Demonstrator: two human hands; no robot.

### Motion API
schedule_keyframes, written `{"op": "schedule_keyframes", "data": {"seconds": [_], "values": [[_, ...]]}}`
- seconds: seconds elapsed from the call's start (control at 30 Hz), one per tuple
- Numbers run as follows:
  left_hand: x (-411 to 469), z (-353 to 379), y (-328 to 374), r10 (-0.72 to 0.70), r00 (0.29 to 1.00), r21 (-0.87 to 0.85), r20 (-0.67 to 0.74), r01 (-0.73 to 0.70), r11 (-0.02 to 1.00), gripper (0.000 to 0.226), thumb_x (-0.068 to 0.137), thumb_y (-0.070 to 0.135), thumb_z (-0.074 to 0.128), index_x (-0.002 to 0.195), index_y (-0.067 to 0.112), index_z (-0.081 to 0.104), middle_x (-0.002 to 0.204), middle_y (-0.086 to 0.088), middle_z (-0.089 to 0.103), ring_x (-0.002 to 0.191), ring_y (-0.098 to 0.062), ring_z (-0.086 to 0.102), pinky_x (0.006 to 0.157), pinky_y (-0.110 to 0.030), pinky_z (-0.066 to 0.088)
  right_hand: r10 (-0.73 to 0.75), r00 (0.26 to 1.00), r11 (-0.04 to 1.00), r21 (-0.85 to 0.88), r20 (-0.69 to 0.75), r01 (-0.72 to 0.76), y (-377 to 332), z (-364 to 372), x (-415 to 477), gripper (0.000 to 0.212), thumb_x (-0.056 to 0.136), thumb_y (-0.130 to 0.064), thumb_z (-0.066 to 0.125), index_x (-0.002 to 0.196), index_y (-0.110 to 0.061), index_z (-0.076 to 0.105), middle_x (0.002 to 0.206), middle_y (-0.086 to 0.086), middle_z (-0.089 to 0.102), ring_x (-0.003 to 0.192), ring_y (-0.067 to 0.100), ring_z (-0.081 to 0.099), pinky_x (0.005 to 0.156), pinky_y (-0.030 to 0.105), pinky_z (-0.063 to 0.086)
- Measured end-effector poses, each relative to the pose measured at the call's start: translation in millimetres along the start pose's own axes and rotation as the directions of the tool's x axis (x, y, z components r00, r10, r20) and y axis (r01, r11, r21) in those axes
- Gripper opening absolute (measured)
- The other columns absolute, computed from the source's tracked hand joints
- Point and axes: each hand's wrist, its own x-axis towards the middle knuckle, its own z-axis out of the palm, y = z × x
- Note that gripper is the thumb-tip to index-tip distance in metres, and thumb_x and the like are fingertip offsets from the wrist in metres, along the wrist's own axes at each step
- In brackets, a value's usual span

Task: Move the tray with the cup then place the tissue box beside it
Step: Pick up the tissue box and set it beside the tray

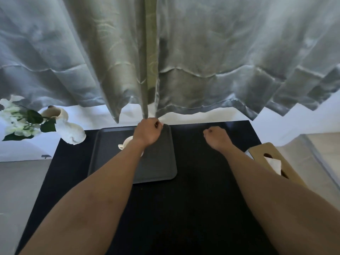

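Note:
A dark grey tray (158,162) lies on the black table (193,199), at its far middle. On the tray stands a white cup (127,142), mostly hidden behind my left forearm. My left hand (148,132) is curled over the tray's far rim near its right corner, and the curtain hem touches it from above. My right hand (217,137) is a loose fist over bare table to the right of the tray, holding nothing. The tissue box (265,155), with a wooden lid and a white tissue sticking out, sits at the table's right edge beside my right forearm.
Grey-green curtains (202,61) hang low over the table's far edge. A white vase (71,131) with white flowers (20,122) stands at the table's far left corner. A pale bed or sofa surface (312,153) lies to the right of the table.

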Motion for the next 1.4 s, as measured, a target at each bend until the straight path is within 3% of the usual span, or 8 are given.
{"op": "schedule_keyframes", "data": {"seconds": [0.3,0.47,0.67,0.83,0.97,1.1,1.27,1.4], "values": [[-9,78,114,0.128,0.983,0.037,0.133,-0.134,0.99,0.024,0.091,0.036,0.06,0.082,0.016,0.069,0.086,-0.004,0.069,0.082,-0.024,0.064,0.076,-0.036,0.052,0.161,0.98,0.987,0.039,-0.119,-0.157,105,-78,-27,0.043,0.097,-0.026,0.037,0.058,-0.011,0.046,0.065,0.005,0.049,0.064,0.021,0.05,0.073,0.034,0.036],[-15,119,172,0.202,0.959,0.018,0.197,-0.21,0.978,0.012,0.088,0.026,0.064,0.09,0.018,0.073,0.092,0.0,0.072,0.088,-0.021,0.066,0.083,-0.04,0.054,0.237,0.962,0.967,0.128,-0.136,-0.22,168,-112,-41,0.036,0.1,-0.027,0.033,0.088,-0.004,0.059,0.101,0.017,0.065,0.099,0.034,0.062,0.088,0.041,0.047],[-23,176,234,0.218,0.925,0.004,0.31,-0.231,0.973,0.022,0.092,0.031,0.061,0.111,0.021,0.066,0.102,0.001,0.069,0.099,-0.022,0.065,0.092,-0.041,0.052,0.344,0.922,0.936,0.14,-0.18,-0.322,246,-129,-59,0.04,0.099,-0.031,0.034,0.081,-0.006,0.06,0.082,0.011,0.06,0.063,0.014,0.049,0.071,0.032,0.038],[-24,224,264,0.229,0.889,0.055,0.395,-0.272,0.961,0.037,0.093,0.034,0.058,0.127,0.021,0.055,0.121,-0.004,0.061,0.11,-0.023,0.06,0.094,-0.04,0.05,0.487,0.856,0.87,0.178,-0.175,-0.459,297,-119,-86,0.04,0.097,-0.035,0.032,0.097,-0.007,0.06,0.092,0.01,0.058,0.086,0.026,0.058,0.073,0.033,0.038],[-23,257,279,0.168,0.88,0.082,0.445,-0.227,0.97,0.053,0.093,0.04,0.055,0.141,0.022,0.043,0.138,-0.006,0.05,0.124,-0.026,0.052,0.101,-0.044,0.046,0.632,0.769,0.726,0.424,-0.101,-0.541,323,-88,-107,0.064,0.086,-0.053,0.037,0.128,-0.005,0.048,0.114,0.012,0.063,0.102,0.03,0.062,0.085,0.042,0.048],[-21,276,284,0.055,0.867,0.143,0.495,-0.143,0.979,0.066,0.092,0.046,0.051,0.15,0.022,0.031,0.155,-0.011,0.035,0.139,-0.034,0.039,0.111,-0.053,0.036,0.658,0.753,0.588,0.606,0.026,-0.535,334,-67,-115,0.074,0.089,-0.054,0.049,0.141,-0.004,0.032,0.135,0.016,0.054,0.119,0.033,0.056,0.096,0.044,0.048],[-22,292,279,-0.049,0.867,0.07,0.495,0.016,0.997,0.063,0.096,0.047,0.046,0.15,0.018,0.032,0.154,-0.013,0.036,0.14,-0.034,0.039,0.109,-0.049,0.037,0.624,0.754,0.431,0.715,0.205,-0.551,340,-50,-114,0.072,0.087,-0.062,0.049,0.134,-0.009,0.037,0.119,0.01,0.057,0.098,0.027,0.063,0.071,0.04,0.056],[-17,300,275,-0.129,0.886,-0.072,0.445,0.179,0.981,0.056,0.097,0.048,0.042,0.146,0.021,0.041,0.15,-0.01,0.04,0.136,-0.031,0.042,0.105,-0.047,0.04,0.592,0.772,0.376,0.769,0.229,-0.517,342,-43,-110,0.079,0.089,-0.065,0.042,0.145,-0.01,0.031,0.133,0.007,0.049,0.112,0.022,0.051,0.1,0.05,0.048]]}}
